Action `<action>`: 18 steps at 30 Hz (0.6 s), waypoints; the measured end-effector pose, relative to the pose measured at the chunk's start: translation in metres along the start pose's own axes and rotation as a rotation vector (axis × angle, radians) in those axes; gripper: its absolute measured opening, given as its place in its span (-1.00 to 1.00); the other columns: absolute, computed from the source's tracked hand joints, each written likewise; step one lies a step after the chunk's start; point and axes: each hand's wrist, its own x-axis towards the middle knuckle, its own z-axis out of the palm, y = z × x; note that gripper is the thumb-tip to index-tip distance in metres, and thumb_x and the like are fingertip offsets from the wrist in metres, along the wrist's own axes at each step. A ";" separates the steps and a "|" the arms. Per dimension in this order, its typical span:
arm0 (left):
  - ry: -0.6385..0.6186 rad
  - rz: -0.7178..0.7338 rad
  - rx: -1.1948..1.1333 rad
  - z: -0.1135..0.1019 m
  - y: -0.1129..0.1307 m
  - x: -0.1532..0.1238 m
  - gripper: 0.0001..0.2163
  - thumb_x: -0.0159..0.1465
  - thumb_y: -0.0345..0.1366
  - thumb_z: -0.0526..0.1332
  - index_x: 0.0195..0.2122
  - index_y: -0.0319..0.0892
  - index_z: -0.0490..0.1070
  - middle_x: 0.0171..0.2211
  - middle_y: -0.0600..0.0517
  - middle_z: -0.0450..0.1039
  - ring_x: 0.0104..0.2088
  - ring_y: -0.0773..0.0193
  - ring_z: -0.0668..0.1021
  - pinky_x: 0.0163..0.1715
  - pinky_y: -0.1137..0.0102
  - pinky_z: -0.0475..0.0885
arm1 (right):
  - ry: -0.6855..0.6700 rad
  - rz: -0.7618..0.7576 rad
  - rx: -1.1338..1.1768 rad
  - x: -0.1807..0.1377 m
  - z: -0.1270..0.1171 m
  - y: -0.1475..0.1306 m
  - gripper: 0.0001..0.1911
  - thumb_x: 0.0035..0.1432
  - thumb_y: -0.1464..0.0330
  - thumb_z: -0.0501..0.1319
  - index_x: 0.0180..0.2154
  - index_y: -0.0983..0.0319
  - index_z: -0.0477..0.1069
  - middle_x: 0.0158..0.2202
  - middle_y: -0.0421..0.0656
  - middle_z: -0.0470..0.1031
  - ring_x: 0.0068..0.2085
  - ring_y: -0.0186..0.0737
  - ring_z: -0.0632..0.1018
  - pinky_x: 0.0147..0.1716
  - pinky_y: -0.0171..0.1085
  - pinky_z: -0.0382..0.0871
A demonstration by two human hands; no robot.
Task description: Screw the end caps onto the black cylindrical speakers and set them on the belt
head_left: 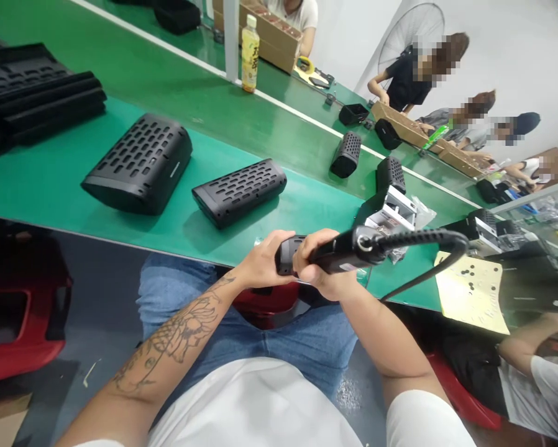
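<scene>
My left hand (pixel 265 261) is wrapped round the near end of a black perforated casing (pixel 286 253) at the table's front edge. My right hand (pixel 323 273) grips a black corded electric screwdriver (pixel 342 251), its rear end with a metal hanging ring facing up toward me. The tool's tip is hidden behind the fingers, so I cannot tell whether it touches the casing. A thick black cable (pixel 428 238) loops away to the right. Just beyond my hands lies a flat slotted black casing (pixel 242 189), with a bigger slotted casing (pixel 141 161) to its left.
Black slotted parts (pixel 41 93) are stacked at the far left. A yellow drink bottle (pixel 250 56) stands by a post. Rightward are a white-and-metal assembly (pixel 393 211) and a yellow sheet (pixel 472 288) dotted with small dark pieces. Several people work along the line; a red stool (pixel 22 335) stands left.
</scene>
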 end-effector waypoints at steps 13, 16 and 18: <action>0.644 -0.200 0.088 0.068 -0.009 0.207 0.12 0.35 -0.03 0.76 0.73 -0.10 0.10 0.65 -0.40 0.30 0.72 -0.37 0.47 0.79 -0.24 0.39 | 0.956 -0.254 -0.543 0.012 -0.222 -0.036 -0.23 0.12 -0.38 0.71 -0.22 0.09 0.52 -0.56 -0.38 0.57 -0.59 -0.19 0.60 -0.49 -0.16 0.60; 0.689 -0.347 0.080 0.076 -0.025 0.294 0.10 0.38 -0.16 0.73 0.75 -0.14 0.08 0.66 -0.44 0.27 0.73 -0.37 0.45 0.80 -0.20 0.36 | 0.889 -0.243 -0.450 0.006 -0.237 -0.011 -0.25 0.12 -0.32 0.74 -0.23 0.05 0.45 -0.61 -0.43 0.52 -0.65 -0.22 0.53 -0.53 -0.17 0.57; 0.723 -0.400 0.098 0.072 -0.039 0.338 0.08 0.39 -0.23 0.71 0.76 -0.16 0.09 0.67 -0.46 0.27 0.73 -0.36 0.44 0.82 -0.18 0.33 | 0.841 -0.237 -0.369 0.002 -0.236 -0.004 -0.28 0.15 -0.23 0.77 -0.24 0.05 0.42 -0.61 -0.44 0.51 -0.65 -0.23 0.53 -0.55 -0.20 0.56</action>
